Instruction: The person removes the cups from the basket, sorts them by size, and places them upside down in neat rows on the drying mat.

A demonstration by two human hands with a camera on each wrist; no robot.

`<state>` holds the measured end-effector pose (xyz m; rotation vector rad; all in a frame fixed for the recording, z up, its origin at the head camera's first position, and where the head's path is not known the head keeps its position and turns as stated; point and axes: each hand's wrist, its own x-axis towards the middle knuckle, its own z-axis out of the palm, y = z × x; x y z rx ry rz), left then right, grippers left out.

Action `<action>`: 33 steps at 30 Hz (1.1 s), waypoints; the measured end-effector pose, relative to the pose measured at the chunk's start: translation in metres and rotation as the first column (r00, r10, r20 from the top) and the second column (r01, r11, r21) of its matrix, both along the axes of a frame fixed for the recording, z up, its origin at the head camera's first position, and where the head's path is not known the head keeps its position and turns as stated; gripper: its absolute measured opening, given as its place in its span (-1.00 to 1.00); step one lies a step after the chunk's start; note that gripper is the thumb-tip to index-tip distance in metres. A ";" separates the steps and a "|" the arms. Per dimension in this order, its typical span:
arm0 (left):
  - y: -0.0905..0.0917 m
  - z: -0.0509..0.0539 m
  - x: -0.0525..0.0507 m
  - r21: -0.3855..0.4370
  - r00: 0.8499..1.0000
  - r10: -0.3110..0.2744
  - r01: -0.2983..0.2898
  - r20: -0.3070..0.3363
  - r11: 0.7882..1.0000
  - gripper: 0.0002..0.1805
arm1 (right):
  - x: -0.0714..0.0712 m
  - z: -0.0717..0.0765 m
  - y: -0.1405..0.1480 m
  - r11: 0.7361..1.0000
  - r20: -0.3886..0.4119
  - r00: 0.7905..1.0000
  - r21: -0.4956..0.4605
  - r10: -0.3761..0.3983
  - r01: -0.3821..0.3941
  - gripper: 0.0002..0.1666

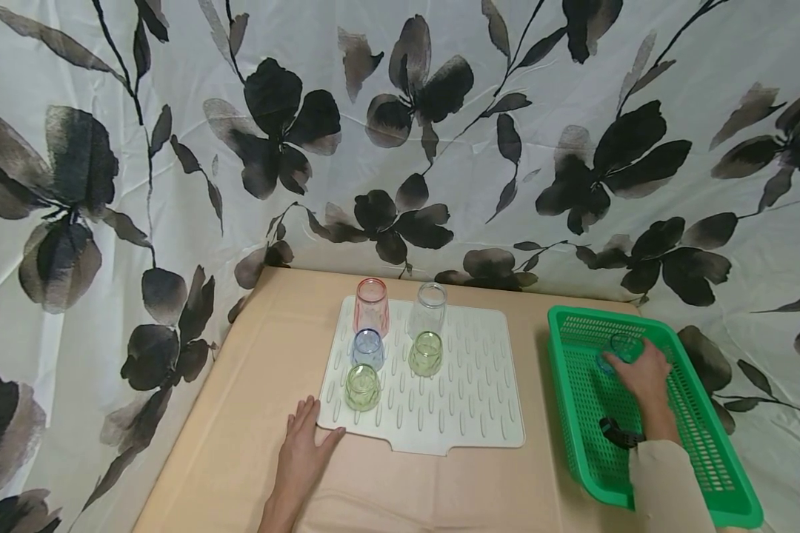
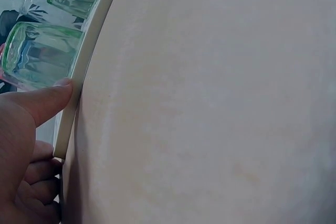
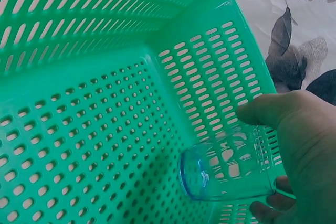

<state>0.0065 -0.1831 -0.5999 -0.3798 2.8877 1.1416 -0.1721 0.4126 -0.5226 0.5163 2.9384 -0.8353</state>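
A white ridged drying mat (image 1: 473, 385) lies on the table. Upside down or upright I cannot tell, but on it stand a red-tinted glass (image 1: 371, 307), a clear glass (image 1: 430, 303), a small blue glass (image 1: 368, 349) and two green glasses, one (image 1: 362, 387) near the mat's left edge and the other (image 1: 426, 354) behind it to the right. My left hand (image 1: 303, 448) touches the mat's near left corner, thumb at the edge, fingers fairly straight. Inside the green basket (image 1: 576, 444), my right hand (image 1: 647, 374) grips a blue-rimmed clear glass (image 3: 226, 169), thumb and fingers on opposite sides.
The basket has slotted walls and stands at the table's right side. A tan cloth (image 1: 253, 348) covers the table. Behind and around hangs a white curtain (image 1: 493, 185) with dark flowers. A dark band (image 1: 618, 433) sits on my right wrist.
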 end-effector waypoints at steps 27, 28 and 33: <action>0.003 -0.002 -0.003 -0.007 1.000 0.007 -0.007 0.026 1.000 -0.06 | -0.002 -0.002 -0.003 0.985 0.119 0.985 -0.106 -0.124 0.137 0.18; 0.003 -0.002 -0.003 -0.004 1.000 0.008 -0.008 0.027 1.000 -0.06 | -0.002 -0.002 -0.003 0.985 0.118 0.985 -0.107 -0.125 0.138 0.18; 0.004 -0.003 -0.004 0.001 1.000 0.010 -0.010 0.020 1.000 -0.07 | -0.002 0.000 -0.005 0.984 0.093 0.987 -0.111 -0.131 0.141 0.18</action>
